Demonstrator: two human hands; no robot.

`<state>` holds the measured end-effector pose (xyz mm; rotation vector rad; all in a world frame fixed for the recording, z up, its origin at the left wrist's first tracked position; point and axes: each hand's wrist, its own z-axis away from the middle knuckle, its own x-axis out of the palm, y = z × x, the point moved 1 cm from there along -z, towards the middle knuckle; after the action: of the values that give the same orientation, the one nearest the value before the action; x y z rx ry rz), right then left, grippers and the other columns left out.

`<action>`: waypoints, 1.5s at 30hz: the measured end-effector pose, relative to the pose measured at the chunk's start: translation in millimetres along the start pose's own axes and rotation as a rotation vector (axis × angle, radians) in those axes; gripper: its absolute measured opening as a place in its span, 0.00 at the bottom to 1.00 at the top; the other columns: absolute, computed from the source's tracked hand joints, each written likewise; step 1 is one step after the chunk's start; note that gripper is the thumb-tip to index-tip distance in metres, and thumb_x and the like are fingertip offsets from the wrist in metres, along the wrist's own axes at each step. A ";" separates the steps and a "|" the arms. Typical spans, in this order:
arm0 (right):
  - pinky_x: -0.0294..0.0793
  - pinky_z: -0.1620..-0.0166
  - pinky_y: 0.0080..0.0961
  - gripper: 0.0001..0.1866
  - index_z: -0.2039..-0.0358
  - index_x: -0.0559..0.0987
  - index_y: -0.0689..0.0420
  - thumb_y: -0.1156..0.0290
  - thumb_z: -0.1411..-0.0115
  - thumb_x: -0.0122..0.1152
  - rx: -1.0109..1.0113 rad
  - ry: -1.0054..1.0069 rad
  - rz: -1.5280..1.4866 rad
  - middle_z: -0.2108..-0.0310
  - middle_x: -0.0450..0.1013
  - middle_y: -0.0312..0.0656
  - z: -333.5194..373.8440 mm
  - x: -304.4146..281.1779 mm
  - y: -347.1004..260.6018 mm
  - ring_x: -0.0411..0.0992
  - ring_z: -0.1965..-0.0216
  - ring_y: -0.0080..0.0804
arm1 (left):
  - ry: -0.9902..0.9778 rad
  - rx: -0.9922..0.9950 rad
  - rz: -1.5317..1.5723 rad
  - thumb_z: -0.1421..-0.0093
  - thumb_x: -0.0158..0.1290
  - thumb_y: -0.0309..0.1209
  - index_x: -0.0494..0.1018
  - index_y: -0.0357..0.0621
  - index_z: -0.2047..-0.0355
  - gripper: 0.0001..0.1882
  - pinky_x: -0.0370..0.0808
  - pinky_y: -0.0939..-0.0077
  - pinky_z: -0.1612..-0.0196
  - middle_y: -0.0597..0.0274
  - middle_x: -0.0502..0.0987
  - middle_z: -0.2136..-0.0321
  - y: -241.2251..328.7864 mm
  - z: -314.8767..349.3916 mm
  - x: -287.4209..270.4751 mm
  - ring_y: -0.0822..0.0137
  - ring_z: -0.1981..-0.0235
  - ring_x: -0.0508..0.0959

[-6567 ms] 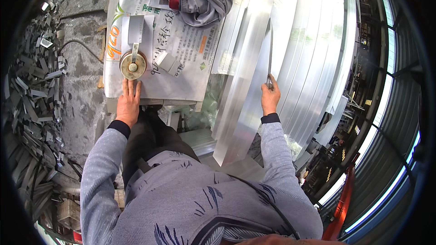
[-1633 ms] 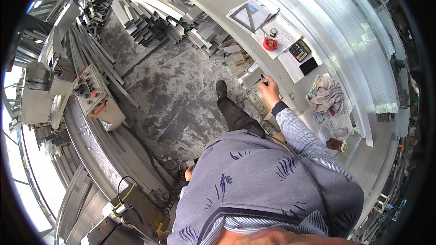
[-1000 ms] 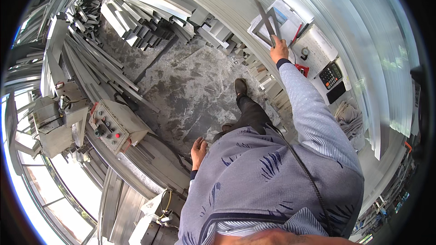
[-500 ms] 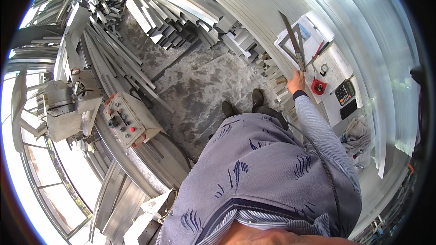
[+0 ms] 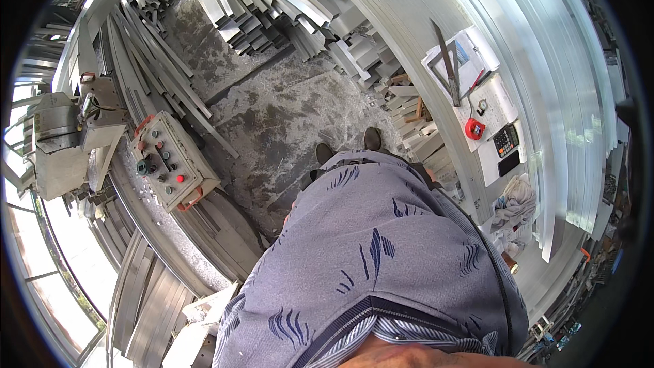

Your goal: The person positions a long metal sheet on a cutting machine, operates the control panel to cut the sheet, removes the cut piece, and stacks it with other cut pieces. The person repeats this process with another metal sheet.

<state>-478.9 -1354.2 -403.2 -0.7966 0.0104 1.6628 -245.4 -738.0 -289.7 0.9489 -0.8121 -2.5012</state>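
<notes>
**A:** Hands first. Where are they?

**B:** Neither shows. Torso in a grey patterned shirt (image 5: 381,259) fills the lower middle and covers both arms. Left grip, right grip: cannot tell, out of sight.

**A:** Nearest things to where the right arm would be?

**B:** Bench (image 5: 538,61) along the right side, long and pale. On it a metal set square (image 5: 446,61) lies flat across a sheet of paper (image 5: 470,51). Just below that, a red tape measure (image 5: 475,128), then a dark calculator (image 5: 506,140) with a black phone (image 5: 509,163) just beside it. Further down the bench, a bundle of crumpled rags (image 5: 514,201).

**A:** Anything touching the square?

**B:** Only the paper under it. Nothing grasps it.

**A:** Left side?

**B:** Grey control box (image 5: 167,163) with coloured buttons, tilted, on a machine frame. Stacked aluminium profiles (image 5: 272,7) piled at top, more along the left.

**A:** Floor?

**B:** Concrete floor (image 5: 286,116), dusty with pale swarf. Two dark shoes (image 5: 347,146) stand near the bench's foot.
</notes>
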 end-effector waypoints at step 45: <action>0.79 0.49 0.39 0.19 0.54 0.83 0.63 0.60 0.34 0.64 -0.228 -0.011 0.288 0.60 0.82 0.59 76.7 -24.6 -294.5 0.82 0.54 0.52 | -0.184 0.048 0.001 0.37 0.61 0.45 0.86 0.48 0.53 0.18 0.80 0.56 0.50 0.49 0.87 0.59 52.1 -146.5 -75.2 0.48 0.55 0.86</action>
<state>-258.9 -1263.7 -211.7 -0.9935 -0.0766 1.9645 -84.9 -798.3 -310.3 0.7405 -0.9308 -2.6068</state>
